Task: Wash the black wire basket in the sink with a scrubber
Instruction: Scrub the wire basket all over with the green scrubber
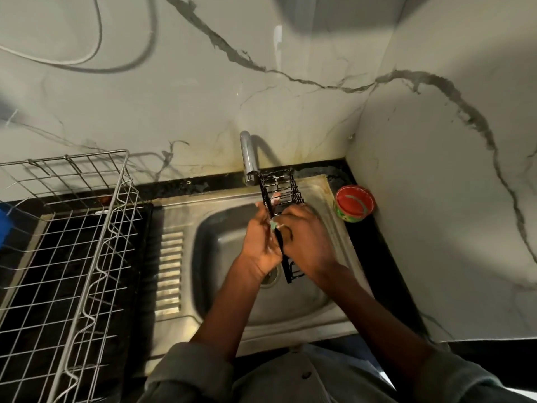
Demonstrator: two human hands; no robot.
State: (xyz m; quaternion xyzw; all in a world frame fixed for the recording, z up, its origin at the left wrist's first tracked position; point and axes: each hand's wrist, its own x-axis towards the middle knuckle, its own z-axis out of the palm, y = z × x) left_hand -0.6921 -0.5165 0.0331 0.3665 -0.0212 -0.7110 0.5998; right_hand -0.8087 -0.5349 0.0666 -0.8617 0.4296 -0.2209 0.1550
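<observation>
Hands: two; left hand [261, 242] pinches one green scrubber [273, 226], right hand [308, 242] grips basket.
Black wire basket [280, 187]: one, centre frame, over sink [232, 312].
Tap [248, 158]: one.

A steel wire dish rack [69, 239] fills the nine o'clock side, standing on the black tabletop [374, 257]. A bit of something blue [5, 225] shows behind the rack at the left edge. A chrome tap [248, 158] rises at twelve o'clock against the marble-veined wall [203, 82]. At two o'clock, in the corner, a small round tub with a red lid [355, 202] sits on the tabletop. A cable [96, 50] loops across the wall at eleven o'clock.
</observation>
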